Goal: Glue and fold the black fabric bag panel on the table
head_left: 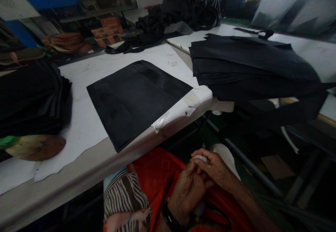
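Note:
Both hands meet low in the view, in front of the table edge and over a red cloth point(162, 169) on my lap. My right hand point(216, 167) is closed, its thumb and fingers around a small white wad point(201, 158); its exact kind is hard to make out. My left hand point(187, 188), with a dark band at the wrist, has its fingertips pinched against the same wad from below. On the table beyond lies a flat black rectangular piece point(139, 99), one corner hanging over the front edge. Neither hand touches it.
Black sheets are stacked at the left point(28, 95) and fanned on the right table point(252, 63). A brown oval object point(36, 147) with a green end lies at front left. White paper point(81, 144) covers the table. Orange boxes point(107, 32) and dark straps point(131, 44) sit behind.

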The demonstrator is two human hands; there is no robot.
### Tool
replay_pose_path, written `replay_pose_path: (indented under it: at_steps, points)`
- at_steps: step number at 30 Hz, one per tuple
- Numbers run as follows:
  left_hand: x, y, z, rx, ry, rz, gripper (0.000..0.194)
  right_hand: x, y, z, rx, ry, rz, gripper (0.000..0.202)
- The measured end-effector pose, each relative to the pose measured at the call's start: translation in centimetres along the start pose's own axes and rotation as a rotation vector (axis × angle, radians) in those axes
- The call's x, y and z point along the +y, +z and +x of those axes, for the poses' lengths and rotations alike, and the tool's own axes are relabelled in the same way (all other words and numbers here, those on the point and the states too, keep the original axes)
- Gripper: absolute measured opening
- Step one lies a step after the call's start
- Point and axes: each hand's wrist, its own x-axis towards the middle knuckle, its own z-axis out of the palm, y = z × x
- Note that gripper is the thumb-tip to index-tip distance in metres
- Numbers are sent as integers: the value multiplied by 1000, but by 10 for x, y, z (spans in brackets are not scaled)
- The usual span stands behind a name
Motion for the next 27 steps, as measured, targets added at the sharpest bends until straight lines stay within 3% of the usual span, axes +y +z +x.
replay_pose_path:
  at_steps: [5, 17, 27]
  points:
    - [0, 2, 0, 40, -16, 8, 11, 2, 2, 0, 8, 10, -9, 25]
    - [0, -2, -2, -31, -15, -21, 11, -9, 0, -2, -7, 0, -25, 24]
    - [0, -5, -2, 32, -10, 27, 9, -2, 2, -3, -13, 9, -1, 21]
